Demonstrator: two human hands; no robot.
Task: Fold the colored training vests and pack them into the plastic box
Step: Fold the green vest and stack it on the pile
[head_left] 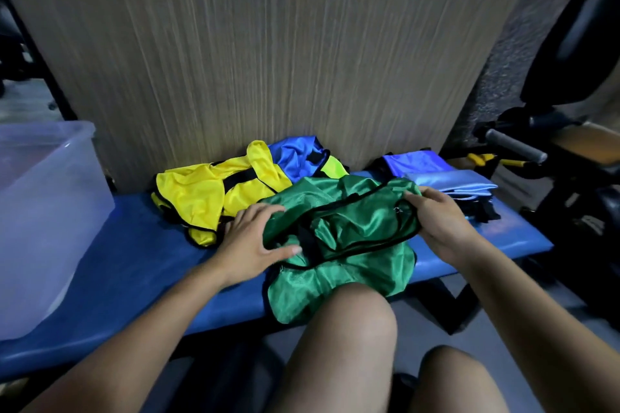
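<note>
Blue and padded, the desk (141,265) runs across the view in front of a wood-grain panel (268,54), with the person's bare knee (352,312) pushed up against its near edge. Nearest, a green vest (335,245) lies crumpled on the desk, its lower part hanging over the edge onto the knee. The left hand (255,241) rests on the vest's left side, fingers fairly straight and thumb laid across the fabric, likely pinning it flat. The right hand (439,221) grips the right side, fingers curled into the black-trimmed edge, seemingly to pull the cloth taut before a fold. The vest is shiny mesh, bunched, with black binding looping round its openings; it looks limp and slippery.

Behind it lie a yellow vest (208,198) and a blue vest (295,157), both unfolded. To the right sits a stack of folded vests (449,181). The plastic box (47,211), translucent, stands at the left end of the desk, well apart from the green vest.
</note>
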